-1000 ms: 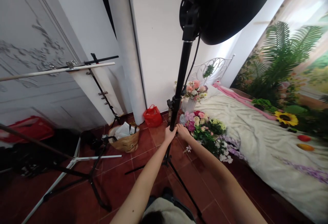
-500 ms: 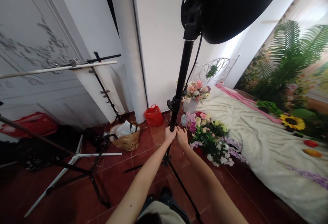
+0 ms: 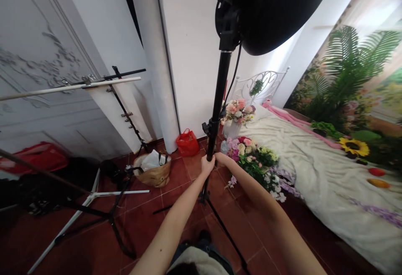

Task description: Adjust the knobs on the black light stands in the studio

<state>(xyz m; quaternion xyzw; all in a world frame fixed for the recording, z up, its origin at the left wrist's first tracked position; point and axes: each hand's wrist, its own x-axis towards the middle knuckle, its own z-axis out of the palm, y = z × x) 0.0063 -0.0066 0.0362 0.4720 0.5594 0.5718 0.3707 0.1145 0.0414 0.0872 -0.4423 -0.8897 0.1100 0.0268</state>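
My left hand (image 3: 207, 165) is wrapped around the black pole of a light stand (image 3: 216, 103), below a collar with a knob (image 3: 206, 128). Against the other side of the same pole, my right hand (image 3: 220, 158) is closed, its fingertips hidden behind the pole and its wrist bent. A large black light modifier (image 3: 276, 11) is mounted at the top of the stand and leans right, with a cable (image 3: 238, 71) hanging from it. The stand's legs (image 3: 224, 231) spread over the floor near my feet.
A bed with a cream blanket (image 3: 317, 174) stands on the right, with artificial flowers (image 3: 251, 153) beside it. A red bag (image 3: 187, 143) and a woven basket (image 3: 155, 177) sit on the tiled floor. More stands (image 3: 108, 214) occupy the left.
My right hand has turned at the wrist and its fingers have slipped from sight behind the pole. My left hand keeps its hold. The view has shifted slightly right.
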